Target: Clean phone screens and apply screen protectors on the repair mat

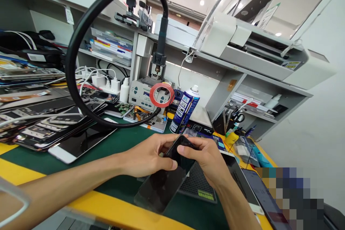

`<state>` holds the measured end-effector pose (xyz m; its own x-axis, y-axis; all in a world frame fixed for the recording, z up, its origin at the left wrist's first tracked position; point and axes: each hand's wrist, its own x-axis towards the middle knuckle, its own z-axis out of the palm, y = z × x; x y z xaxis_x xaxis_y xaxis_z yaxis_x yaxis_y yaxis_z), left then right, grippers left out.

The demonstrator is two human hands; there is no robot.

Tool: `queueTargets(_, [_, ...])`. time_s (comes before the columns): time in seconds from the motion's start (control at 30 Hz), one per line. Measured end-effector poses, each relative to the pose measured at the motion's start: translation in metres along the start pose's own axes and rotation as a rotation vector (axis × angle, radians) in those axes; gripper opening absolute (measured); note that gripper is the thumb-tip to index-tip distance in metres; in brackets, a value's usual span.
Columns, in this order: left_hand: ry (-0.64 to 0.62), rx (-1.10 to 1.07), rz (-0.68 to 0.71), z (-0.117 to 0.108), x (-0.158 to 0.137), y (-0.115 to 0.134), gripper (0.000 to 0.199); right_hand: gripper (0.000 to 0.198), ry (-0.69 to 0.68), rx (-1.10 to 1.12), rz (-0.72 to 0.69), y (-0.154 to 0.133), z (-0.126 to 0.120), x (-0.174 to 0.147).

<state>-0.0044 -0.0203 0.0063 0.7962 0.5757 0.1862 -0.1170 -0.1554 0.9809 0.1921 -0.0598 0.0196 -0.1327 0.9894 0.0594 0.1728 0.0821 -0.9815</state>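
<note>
- Above the green mat (126, 136), between both hands, a dark phone (157, 190) slants with its top end away from the person.
- The left hand (151, 154) grips the phone's upper left side, thumb flat on the glossy face, fingers partly hidden behind it.
- The right hand (208, 152) grasps the top right, thumb pressed to the face near the upper end, fingers curled around the far edge.
- Below the phone and to its right lies a black perforated pad (198, 183).
- Just beyond the hands stands a blue and white spray can (183, 111), tilted in view.
- Left of the can, a red ring (152, 95) shows before a grey boxy device (140, 95).
- A white-framed tablet (86, 140) lies left of the hands.
</note>
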Motion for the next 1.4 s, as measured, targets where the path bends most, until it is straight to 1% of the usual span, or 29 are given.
queueTargets(0.1, [-0.008,0.008,-0.009,0.000,-0.001,0.000,0.059,0.025,-0.055,0.036,0.014,-0.002,-0.003,-0.001])
queueTargets(0.3, [-0.039,-0.020,-0.042,0.001,-0.001,0.005,0.065,0.024,-0.152,0.037,0.017,0.000,-0.010,-0.002])
queueTargets(0.43, [-0.058,-0.046,-0.031,0.002,0.000,0.006,0.064,0.025,-0.191,0.053,0.025,0.002,-0.014,-0.003])
queueTargets(0.53, [-0.051,-0.038,-0.053,0.002,-0.001,0.005,0.063,0.027,-0.216,0.067,0.045,0.000,-0.017,-0.004])
queueTargets(0.63, [-0.033,-0.021,-0.073,0.001,-0.001,0.004,0.062,0.029,-0.256,0.034,0.014,-0.003,-0.018,-0.005])
queueTargets(0.7, [-0.018,-0.012,-0.075,0.002,-0.001,0.003,0.061,0.030,-0.256,-0.016,-0.015,-0.004,-0.018,-0.005])
queueTargets(0.9, [-0.008,-0.045,-0.066,0.002,0.000,0.003,0.056,0.029,-0.189,-0.134,-0.047,0.002,-0.012,-0.003])
queueTargets(1.0, [-0.002,-0.013,-0.076,0.002,0.000,0.004,0.057,0.029,-0.159,-0.134,-0.068,0.003,-0.010,-0.002])
queueTargets(1.1, [-0.007,-0.004,-0.086,0.001,0.000,0.003,0.060,0.031,-0.182,-0.084,-0.068,0.000,-0.010,-0.003])
queueTargets(1.23, [-0.038,-0.045,-0.081,0.001,0.000,0.001,0.061,0.036,-0.224,-0.038,-0.036,-0.003,-0.013,-0.004])
queueTargets(1.4, [-0.039,-0.042,-0.085,0.002,0.000,-0.001,0.062,0.035,-0.250,-0.049,-0.025,-0.007,-0.017,-0.005])
